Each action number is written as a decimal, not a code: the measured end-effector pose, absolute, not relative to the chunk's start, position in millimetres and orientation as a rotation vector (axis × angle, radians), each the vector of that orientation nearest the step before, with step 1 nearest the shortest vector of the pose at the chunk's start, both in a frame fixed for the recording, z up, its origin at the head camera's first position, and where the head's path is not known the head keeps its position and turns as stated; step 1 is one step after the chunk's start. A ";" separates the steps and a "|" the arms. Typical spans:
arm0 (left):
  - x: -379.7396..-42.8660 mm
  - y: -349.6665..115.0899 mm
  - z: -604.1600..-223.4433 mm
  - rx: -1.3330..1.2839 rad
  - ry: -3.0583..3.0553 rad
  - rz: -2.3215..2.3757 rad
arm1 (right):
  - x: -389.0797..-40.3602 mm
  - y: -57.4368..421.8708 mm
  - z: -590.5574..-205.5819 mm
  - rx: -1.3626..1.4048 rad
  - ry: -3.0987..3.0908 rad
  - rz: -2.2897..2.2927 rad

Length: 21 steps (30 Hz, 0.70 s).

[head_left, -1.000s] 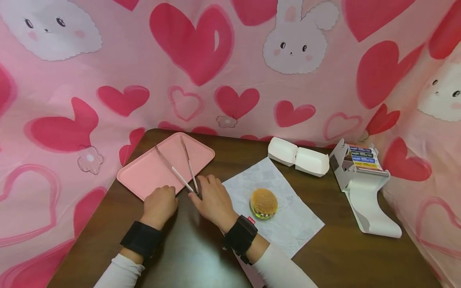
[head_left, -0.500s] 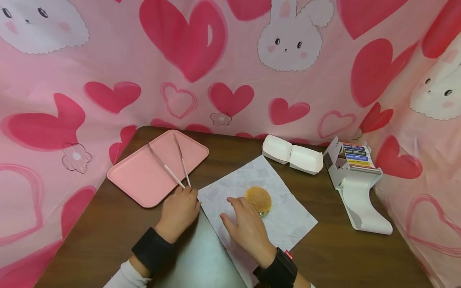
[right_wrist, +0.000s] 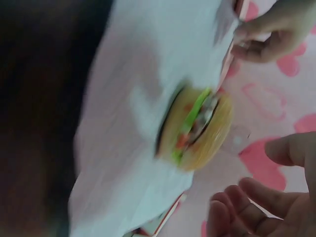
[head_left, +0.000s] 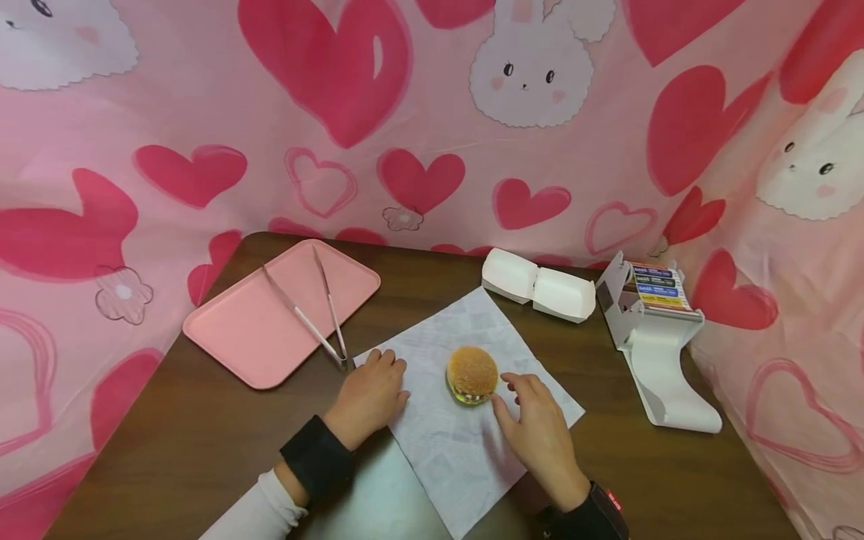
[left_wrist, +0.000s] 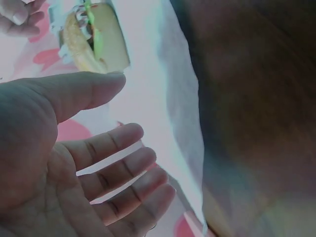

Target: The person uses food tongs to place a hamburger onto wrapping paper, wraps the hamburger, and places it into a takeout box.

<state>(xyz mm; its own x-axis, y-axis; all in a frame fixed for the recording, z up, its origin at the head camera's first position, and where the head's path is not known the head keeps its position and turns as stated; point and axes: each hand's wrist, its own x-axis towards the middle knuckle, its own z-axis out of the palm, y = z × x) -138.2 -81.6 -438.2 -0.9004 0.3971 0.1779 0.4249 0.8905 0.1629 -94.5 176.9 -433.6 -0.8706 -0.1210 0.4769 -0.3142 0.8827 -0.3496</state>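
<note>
A hamburger (head_left: 472, 373) with a golden bun, lettuce and filling lies on a sheet of white wrapping paper (head_left: 439, 457). My left hand (head_left: 370, 394) is over the paper's left corner, its fingers loosely bent around nothing; the left wrist view shows its palm (left_wrist: 54, 168) and spread thumb. To the burger's right, my right hand (head_left: 540, 435) hovers with thumb and fingers apart, fingertips close to the bun. In the right wrist view the burger (right_wrist: 197, 131) shows its layers from the side, with no fingers around it. Metal tongs (head_left: 307, 322) lie beyond my left hand.
The tongs rest partly on a pink tray (head_left: 236, 330) at the left. An opened white burger box (head_left: 536, 285) stands at the back, beside a dispenser (head_left: 655, 300) with a roll of white paper hanging out. A patterned pink cloth (head_left: 418, 97) hangs behind the dark table (head_left: 128, 442).
Both hands have left the handle end of the tongs and moved right. The right hand has passed across the paper to the burger's right side; the left has reached the paper's left corner.
</note>
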 end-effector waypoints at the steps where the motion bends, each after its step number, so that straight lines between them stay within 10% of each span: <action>1: -139.6 -80.4 -438.7 -0.641 -2.938 -0.303 | -95.6 182.6 -434.0 0.308 -2.618 0.584; 21: -158.2 -72.6 -452.5 -0.627 -3.060 -0.325 | -114.5 249.9 -455.6 0.238 -3.188 0.585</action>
<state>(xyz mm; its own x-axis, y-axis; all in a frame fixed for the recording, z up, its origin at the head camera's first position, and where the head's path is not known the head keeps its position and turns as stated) -158.2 -72.6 -452.5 -0.9203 0.3888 0.0425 0.3890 0.8990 0.2012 -114.5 249.9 -455.6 -0.9835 -0.1625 -0.0798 -0.1236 0.9247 -0.3601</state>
